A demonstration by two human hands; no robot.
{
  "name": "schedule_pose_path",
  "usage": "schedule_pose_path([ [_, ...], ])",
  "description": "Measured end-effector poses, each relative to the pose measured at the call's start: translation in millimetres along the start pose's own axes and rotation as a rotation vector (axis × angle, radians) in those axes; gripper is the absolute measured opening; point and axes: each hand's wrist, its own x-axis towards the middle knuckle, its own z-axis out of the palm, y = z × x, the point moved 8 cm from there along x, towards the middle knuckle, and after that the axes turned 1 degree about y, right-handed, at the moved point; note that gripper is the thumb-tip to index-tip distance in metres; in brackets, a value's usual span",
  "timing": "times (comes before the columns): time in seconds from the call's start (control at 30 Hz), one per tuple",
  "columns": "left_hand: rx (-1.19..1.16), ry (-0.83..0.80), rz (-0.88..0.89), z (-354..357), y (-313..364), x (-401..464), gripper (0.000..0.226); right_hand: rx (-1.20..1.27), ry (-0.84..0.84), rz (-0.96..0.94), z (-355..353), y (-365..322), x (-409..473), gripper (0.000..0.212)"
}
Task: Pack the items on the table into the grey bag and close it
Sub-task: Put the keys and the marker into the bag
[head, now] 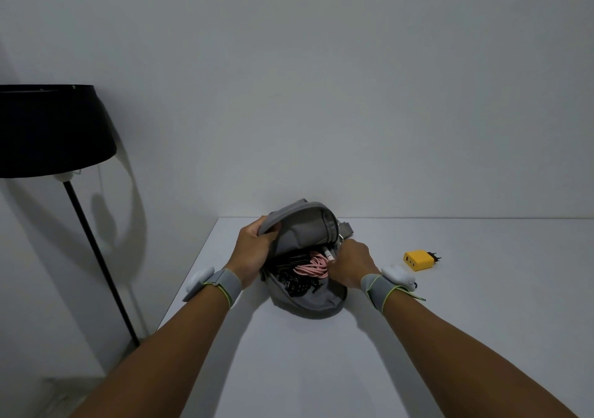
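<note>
Plain grey walls stand behind a smooth white counter, and a tall black floor lamp with a round black shade stands off its left edge; the room is dim.

Near the back left corner of the counter sits the soft grey fabric bag; its flap is lifted up and its mouth is wide open. The left hand holds the flap at its left side; its fingers are curled tight around the cloth edge. The right hand is at the right rim of the bag; its fingers look pressed together on a small white stick-shaped thing with a pink tip that pokes out of the opening, but I cannot tell how firmly they pinch it.

Some of the packing looks done; a coiled pink cable and a bundle of black cords already lie inside the bag.

Some is left; a small yellow box-shaped charger with a black plug lies alone on the counter, well to the right of the bag and toward the back edge, and nothing touches it. My guess is that the white thing goes in first, then the charger; after that the flap must come down and the bag must be shut, for it is fully open now.
</note>
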Motion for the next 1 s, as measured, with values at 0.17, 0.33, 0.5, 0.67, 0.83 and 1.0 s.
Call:
schedule_pose_path([
  [0.17, 0.026, -0.012, -0.004, -1.5, -1.2, 2.9, 0.024, 0.056, -0.005, -0.019, 10.4, -3.8, 5.4, 0.024],
  [0.33, 0.032, -0.013, 0.002, -2.9, 0.7, -0.3, 0.025, 0.102, 0.091, -0.007, 12.5, -1.9, 9.5, 0.015],
  [0.5, 0.033, -0.015, 0.002, -1.6, 0.5, 1.3, 0.024, 0.109, 0.17, 0.006, 15.1, 3.6, 13.3, 0.018],
  [0.67, 0.023, -0.033, -0.004, 0.7, -0.9, 5.1, 0.026, 0.086, 0.217, 0.026, 18.4, 0.2, 13.5, 0.018],
  [0.83, -0.005, -0.049, -0.016, 3.0, -3.3, 6.4, 0.028, 0.089, 0.21, 0.035, 24.5, 0.4, 14.8, 0.017],
  [1.0, 0.013, -0.071, -0.025, 4.3, -5.3, 7.4, 0.023, 0.154, 0.176, 0.042, 32.6, -0.3, 20.1, 0.017],
])
